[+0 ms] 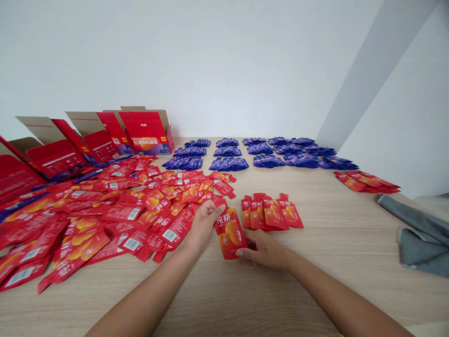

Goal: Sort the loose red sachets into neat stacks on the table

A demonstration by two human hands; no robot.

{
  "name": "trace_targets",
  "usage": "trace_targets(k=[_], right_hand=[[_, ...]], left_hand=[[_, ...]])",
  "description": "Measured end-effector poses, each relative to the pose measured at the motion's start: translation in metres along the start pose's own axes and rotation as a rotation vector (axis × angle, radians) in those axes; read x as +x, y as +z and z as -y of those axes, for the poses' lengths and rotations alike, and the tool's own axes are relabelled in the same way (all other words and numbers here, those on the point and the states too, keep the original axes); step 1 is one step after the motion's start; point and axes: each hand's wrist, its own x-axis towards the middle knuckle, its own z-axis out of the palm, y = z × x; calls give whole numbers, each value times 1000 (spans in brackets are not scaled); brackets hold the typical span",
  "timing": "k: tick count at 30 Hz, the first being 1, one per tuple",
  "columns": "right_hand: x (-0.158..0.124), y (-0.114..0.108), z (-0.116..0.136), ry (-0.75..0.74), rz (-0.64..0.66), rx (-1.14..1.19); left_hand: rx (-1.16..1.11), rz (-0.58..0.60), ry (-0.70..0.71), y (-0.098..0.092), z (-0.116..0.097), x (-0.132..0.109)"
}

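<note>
A red and orange pouch [229, 234] is held tilted above the table between both hands, its printed front facing me. My left hand [206, 220] pinches its upper end at the spout side. At the lower right edge, my right hand [261, 248] grips it with the thumb in front and the fingers behind. Just beyond my right hand lies a row of several overlapping red pouches [271, 213], fronts up. To the left of my left hand spreads a large loose heap of red pouches [140, 210], some showing barcodes.
Blue pouches [228, 164] lie in several stacks along the back. Open red cartons [145, 133] stand at the back left by the wall. More red pouches [368, 181] and a grey cloth [423, 248] are on the right of the wooden table [336, 257].
</note>
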Motion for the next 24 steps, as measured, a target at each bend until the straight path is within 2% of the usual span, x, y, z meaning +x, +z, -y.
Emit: trace_targets(k=[3,6,9,11,15,20,24], right_hand=[[2,2,-4,53,-21,51],[2,-6,-10,58,-199,24],[1,-14,-14,32,-307,-74],[1,-17,-14,-11,-332,-193],[1,-16,-13,-79,-392,-354],[1,-13,-7,-65,-341,-229],[-3,-24,-6,18,-488,-139]], left_hand=[[-71,63,-75,7,3,-4],[-78,240,-119,11,10,-5],[52,423,-198,14,20,-8],[147,478,-247,16,26,-10],[250,490,-261,17,26,-15],[373,523,-251,19,18,-19],[519,485,-235,18,21,-19]])
